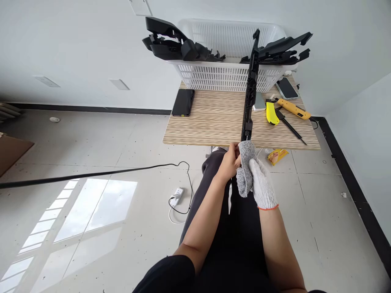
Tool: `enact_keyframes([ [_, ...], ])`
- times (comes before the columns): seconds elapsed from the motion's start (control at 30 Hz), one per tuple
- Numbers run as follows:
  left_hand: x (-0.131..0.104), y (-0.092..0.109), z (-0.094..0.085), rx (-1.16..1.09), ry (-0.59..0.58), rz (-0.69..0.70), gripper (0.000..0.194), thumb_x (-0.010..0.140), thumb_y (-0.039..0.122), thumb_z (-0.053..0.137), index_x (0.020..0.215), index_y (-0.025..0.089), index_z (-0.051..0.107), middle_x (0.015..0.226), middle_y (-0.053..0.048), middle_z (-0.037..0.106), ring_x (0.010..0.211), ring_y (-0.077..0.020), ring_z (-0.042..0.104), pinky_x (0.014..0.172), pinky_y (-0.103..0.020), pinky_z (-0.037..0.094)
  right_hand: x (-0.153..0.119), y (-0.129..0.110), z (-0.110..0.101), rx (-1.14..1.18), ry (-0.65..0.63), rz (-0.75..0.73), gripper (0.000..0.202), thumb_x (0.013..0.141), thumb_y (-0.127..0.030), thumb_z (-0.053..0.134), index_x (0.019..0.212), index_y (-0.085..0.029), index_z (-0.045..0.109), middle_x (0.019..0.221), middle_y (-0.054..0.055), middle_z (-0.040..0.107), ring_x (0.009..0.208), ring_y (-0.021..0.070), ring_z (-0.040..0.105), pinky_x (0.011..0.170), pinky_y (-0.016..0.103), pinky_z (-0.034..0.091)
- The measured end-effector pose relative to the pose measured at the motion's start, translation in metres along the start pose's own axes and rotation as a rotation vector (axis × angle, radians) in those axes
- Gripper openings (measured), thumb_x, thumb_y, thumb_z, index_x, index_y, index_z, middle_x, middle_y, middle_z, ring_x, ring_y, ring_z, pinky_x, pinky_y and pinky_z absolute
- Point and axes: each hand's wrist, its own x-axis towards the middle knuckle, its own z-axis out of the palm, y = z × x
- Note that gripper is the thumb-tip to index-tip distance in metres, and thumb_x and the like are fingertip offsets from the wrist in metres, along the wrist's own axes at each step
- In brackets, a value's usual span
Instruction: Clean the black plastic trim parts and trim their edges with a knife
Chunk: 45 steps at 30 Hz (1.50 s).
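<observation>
A long black plastic part (250,89) stretches from the white basket down past the table's front edge. My bare left hand (230,162) is closed around its near end. On my right hand (261,183) is a white knitted glove with an orange cuff; its fingers are wrapped round a grey cloth (246,169), which lies against the near end of the part beside my left hand. The cloth hides the very end of the part and some of my fingertips.
The wood-grain table (214,122) bears a white basket (214,77) of black parts, a black phone (183,102), another phone (287,88), a yellow-handled tool (293,109) and a yellow object (271,113). Below lie a yellow packet (277,156) and a power strip (177,196) with cables.
</observation>
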Motion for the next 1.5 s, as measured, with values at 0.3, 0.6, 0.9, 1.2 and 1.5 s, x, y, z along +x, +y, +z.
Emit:
enact_keyframes([
  [0.3,-0.002,0.008,0.0,0.032,0.038,-0.018,0.02,0.095,0.037,0.043,0.105,0.021,0.039,0.109,-0.011,0.067,0.095,-0.0224,0.064,0.084,-0.036,0.047,-0.006,-0.008,0.001,-0.01,-0.007,-0.015,0.041,0.087,-0.047,0.065,0.116,-0.019,0.067,0.115,0.008,0.072,0.108,0.0232,0.067,0.093,0.038,0.054],
  [0.6,-0.004,0.003,-0.001,-0.006,-0.038,-0.081,0.03,0.095,0.053,0.04,0.099,0.023,0.039,0.073,0.001,0.055,0.068,-0.0179,0.053,0.071,-0.033,0.041,-0.014,-0.017,0.005,-0.258,0.065,-0.119,0.034,0.092,-0.05,0.054,0.103,-0.02,0.064,0.107,0.007,0.073,0.095,0.0216,0.067,0.082,0.034,0.053],
  [0.9,-0.005,0.001,-0.002,-0.04,-0.038,-0.039,0.035,0.098,0.048,0.038,0.114,0.02,0.051,0.081,-0.001,0.062,0.082,-0.0205,0.061,0.088,-0.037,0.049,-0.018,-0.028,0.006,-0.499,0.106,-0.109,0.041,0.094,-0.055,0.048,0.098,-0.02,0.07,0.095,0.006,0.073,0.086,0.0206,0.065,0.078,0.033,0.05],
  [1.2,-0.003,-0.004,0.001,0.019,-0.083,0.013,0.026,0.084,0.042,0.062,0.086,0.016,0.067,0.099,-0.01,0.071,0.094,-0.0257,0.064,0.09,-0.038,0.052,-0.014,-0.028,0.01,-0.798,0.143,-0.11,0.074,0.084,-0.059,0.062,0.148,-0.026,0.05,0.123,0.013,0.063,0.111,0.029,0.061,0.094,0.044,0.049],
  [1.5,-0.005,0.005,0.006,-0.063,0.138,-0.028,0.028,0.086,0.04,0.06,0.093,0.015,0.072,0.1,-0.008,0.073,0.093,-0.0224,0.065,0.084,-0.033,0.052,-0.016,0.005,0.015,-0.855,0.286,-0.312,0.057,0.101,-0.051,0.035,0.149,-0.023,0.047,0.127,0.016,0.058,0.117,0.0293,0.059,0.095,0.046,0.051],
])
